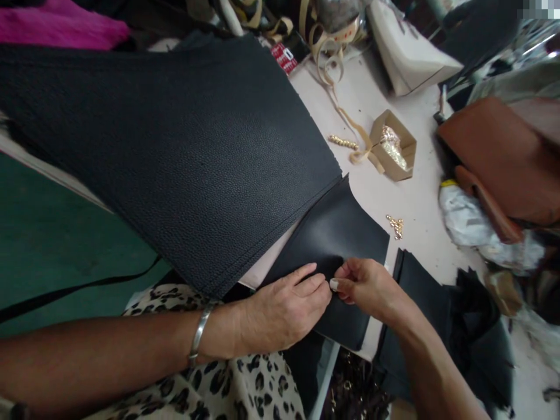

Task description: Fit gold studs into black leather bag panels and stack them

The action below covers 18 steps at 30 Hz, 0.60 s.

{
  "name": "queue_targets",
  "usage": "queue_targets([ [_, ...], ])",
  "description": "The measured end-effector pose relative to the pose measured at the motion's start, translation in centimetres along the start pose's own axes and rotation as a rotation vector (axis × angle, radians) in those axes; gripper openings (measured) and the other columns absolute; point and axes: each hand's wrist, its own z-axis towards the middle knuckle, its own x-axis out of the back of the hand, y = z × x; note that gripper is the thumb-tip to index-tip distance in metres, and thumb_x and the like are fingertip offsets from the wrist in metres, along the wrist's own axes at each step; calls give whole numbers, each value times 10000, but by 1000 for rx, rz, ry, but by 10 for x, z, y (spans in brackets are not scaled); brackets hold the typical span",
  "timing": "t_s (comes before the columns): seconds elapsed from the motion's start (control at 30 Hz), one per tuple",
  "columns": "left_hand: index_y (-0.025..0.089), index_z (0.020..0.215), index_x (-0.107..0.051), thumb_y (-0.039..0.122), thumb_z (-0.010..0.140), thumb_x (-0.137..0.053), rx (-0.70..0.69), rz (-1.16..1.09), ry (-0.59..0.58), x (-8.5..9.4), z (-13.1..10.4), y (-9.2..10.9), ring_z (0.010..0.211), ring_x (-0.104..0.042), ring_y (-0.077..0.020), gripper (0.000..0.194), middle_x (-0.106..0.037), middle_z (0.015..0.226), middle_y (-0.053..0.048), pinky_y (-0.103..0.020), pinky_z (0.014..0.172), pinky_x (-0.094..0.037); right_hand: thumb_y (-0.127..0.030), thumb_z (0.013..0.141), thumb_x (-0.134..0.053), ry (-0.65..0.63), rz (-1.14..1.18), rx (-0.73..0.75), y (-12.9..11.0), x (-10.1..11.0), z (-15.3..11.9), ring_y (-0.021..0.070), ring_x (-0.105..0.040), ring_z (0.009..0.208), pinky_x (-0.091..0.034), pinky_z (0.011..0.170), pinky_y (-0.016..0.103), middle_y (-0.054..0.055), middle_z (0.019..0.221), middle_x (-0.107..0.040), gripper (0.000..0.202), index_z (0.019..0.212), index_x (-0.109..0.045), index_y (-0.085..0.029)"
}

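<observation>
A smooth black leather piece (336, 216) lies on the table near its front edge. My left hand (289, 306) rests flat on it, fingers stretched out toward the right. Thumb and fingertips of my right hand (361, 286) are pinched together just above the same piece, close to the left fingertips. Whatever is in that pinch is hidden or too small to name. Beside it, on the left, spreads a large grained black leather sheet (188, 140) with stitched-looking lines along its edge.
Behind the smooth piece lie small gold hardware pieces (396, 226) and a cardboard box (409, 160) holding shiny bits. A tan strip (350, 119) trails near the box. Folded black pieces (420, 291) sit at right, with a brown leather item (503, 157) beyond.
</observation>
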Motion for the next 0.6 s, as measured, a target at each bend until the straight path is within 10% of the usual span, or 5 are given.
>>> queue_targets([
  [0.23,53,1352,-536,352,945,-550,31,-65,-28,2,-2,1,1258,-512,-284,506,-618,1313,-136,-456,1218,-259,-257,747,-649,117,26,149,-1,-7,-13,150,-623,571,-459,546,250,-12,630,-671,63,792,-665,-215],
  [0.43,120,1360,-543,417,911,-623,48,-108,-11,-3,-4,0,1314,-502,-280,544,-590,1394,-119,-453,1218,-270,-466,837,-619,695,29,-46,40,-6,-33,266,-679,868,-486,825,395,113,976,-726,399,1108,-671,-178],
  [0.6,148,1337,-587,327,871,-655,53,-67,6,-2,-3,0,1289,-537,-278,503,-616,1374,-106,-453,1194,-331,-440,739,-726,751,308,-76,66,-13,-29,307,-690,917,-500,853,414,113,917,-722,554,1196,-636,-141],
])
